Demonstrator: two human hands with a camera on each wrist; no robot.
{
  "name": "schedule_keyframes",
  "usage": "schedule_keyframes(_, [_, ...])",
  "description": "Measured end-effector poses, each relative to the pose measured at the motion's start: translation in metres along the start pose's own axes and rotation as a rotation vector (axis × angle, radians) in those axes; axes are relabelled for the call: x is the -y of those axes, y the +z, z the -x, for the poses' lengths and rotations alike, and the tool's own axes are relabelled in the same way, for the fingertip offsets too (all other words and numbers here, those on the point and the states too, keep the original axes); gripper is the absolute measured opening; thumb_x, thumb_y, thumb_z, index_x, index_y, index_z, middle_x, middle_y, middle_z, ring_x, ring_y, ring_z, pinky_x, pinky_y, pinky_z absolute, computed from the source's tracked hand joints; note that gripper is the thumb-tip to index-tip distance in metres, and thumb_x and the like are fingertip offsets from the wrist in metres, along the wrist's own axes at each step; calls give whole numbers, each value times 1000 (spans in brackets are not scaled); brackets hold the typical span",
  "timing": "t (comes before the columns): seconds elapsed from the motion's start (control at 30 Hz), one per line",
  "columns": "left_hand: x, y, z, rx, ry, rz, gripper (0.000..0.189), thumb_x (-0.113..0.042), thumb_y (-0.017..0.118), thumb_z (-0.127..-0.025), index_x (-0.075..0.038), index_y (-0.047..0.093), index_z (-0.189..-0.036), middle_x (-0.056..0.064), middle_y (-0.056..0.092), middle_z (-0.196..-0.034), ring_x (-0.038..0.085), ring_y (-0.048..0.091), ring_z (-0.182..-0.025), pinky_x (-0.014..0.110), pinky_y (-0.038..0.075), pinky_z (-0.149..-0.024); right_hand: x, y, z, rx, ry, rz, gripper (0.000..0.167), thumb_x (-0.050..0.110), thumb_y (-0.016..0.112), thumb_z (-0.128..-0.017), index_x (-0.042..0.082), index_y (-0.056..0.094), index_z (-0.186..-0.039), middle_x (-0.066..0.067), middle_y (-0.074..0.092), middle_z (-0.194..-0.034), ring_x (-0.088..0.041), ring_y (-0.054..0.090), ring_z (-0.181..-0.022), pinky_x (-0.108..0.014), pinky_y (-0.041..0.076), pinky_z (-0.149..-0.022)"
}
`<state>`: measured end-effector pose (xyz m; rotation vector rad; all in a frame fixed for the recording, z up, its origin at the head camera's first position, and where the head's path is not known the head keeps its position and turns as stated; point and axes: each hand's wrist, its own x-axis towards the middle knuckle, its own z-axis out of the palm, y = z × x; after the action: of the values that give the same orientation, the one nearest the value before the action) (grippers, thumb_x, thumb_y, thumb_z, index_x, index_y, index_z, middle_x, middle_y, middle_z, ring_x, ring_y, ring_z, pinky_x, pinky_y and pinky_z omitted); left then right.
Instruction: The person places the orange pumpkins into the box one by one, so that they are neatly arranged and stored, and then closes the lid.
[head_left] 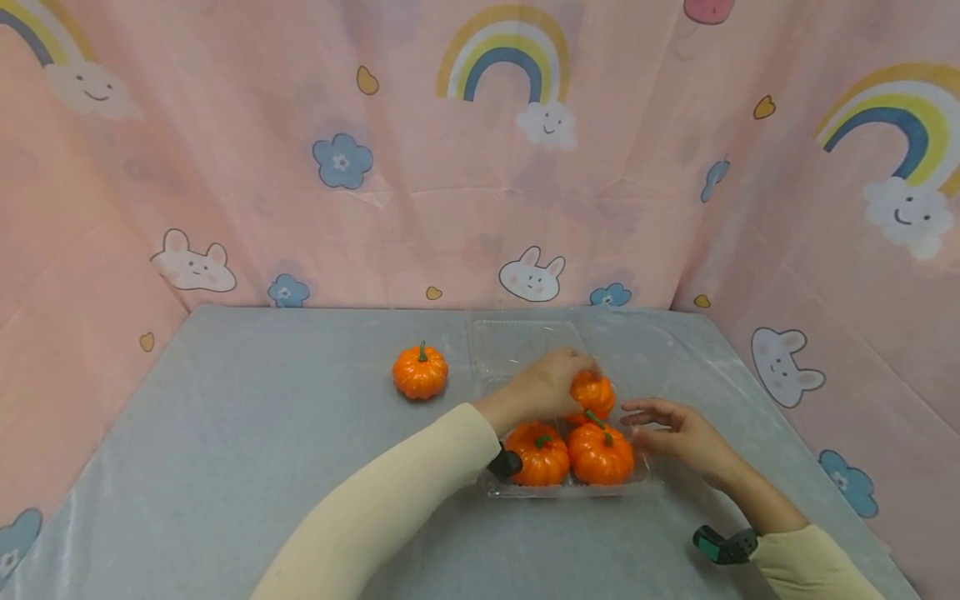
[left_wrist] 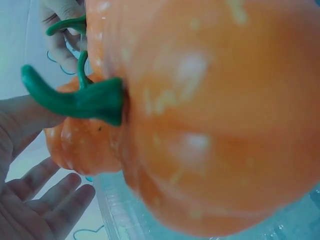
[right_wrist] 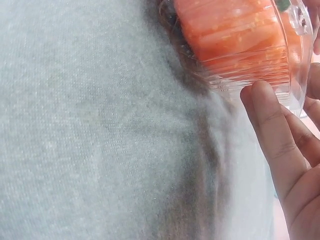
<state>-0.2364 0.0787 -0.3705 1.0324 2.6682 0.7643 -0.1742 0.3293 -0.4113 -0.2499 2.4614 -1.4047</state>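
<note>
Head view: the left hand point(head_left: 543, 383) is reaching over a clear container point(head_left: 566, 492), its thumb and fingers spreading apart around the rear pumpkin point(head_left: 597, 396); whether they are actually gripping it, I cannot tell. The right hand point(head_left: 678, 429) is holding nothing, its fingers extending loosely toward the container's right side; in the right wrist view, its fingertips are lying at the ribbed wall, touching or just beside it. The rear pumpkin is sitting inside the container behind two others: the front left pumpkin point(head_left: 537, 467) and the front right pumpkin point(head_left: 602, 464), which are resting side by side with green stems showing. Behind them, the clear lid point(head_left: 517, 343) is lying open. Farther left, a lone pumpkin point(head_left: 420, 375) is standing upright on the gray counter point(head_left: 300, 400). Beyond, a pink patterned curtain point(head_left: 420, 233) is hanging.
</note>
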Motion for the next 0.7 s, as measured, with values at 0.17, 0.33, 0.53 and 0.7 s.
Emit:
schedule_keyframes(0.17, [5, -5, 8, -12, 1, 67, 45, -30, 72, -85, -25, 57, -128, -2, 53, -137, 16, 52, -123, 34, 47, -103, -1, 0, 0, 2, -6, 5, 49, 23, 62, -94, 1, 49, -135, -28, 56, -130, -11, 67, -97, -27, 58, -79])
schedule_keyframes(0.33, [10, -14, 19, -20, 19, 45, 52, -40, 69, -85, -21, 55, -131, -2, 52, -141, 16, 49, -129, 34, 44, -106, 1, 0, 0, 2, 6, 12, 49, 24, 62, -94, 2, 50, -136, -28, 56, -131, -16, 67, -99, -30, 58, -80])
schedule_keyframes(0.53, [19, -26, 36, -45, 15, 71, 55, -41, 68, -85, -22, 53, -134, -3, 51, -142, 17, 47, -132, 36, 42, -108, 1, 0, 1, -6, 9, 18, 49, 22, 62, -94, 2, 50, -136, -28, 56, -130, -14, 67, -98, -29, 58, -80])
schedule_keyframes(0.7, [33, -36, 49, -90, -7, 96, 53, -38, 69, -85, -22, 53, -133, -3, 52, -141, 17, 47, -132, 36, 42, -108, 1, 0, 0, -3, 1, 9, 49, 22, 62, -94, 1, 49, -136, -28, 56, -131, -12, 67, -98, -28, 57, -79])
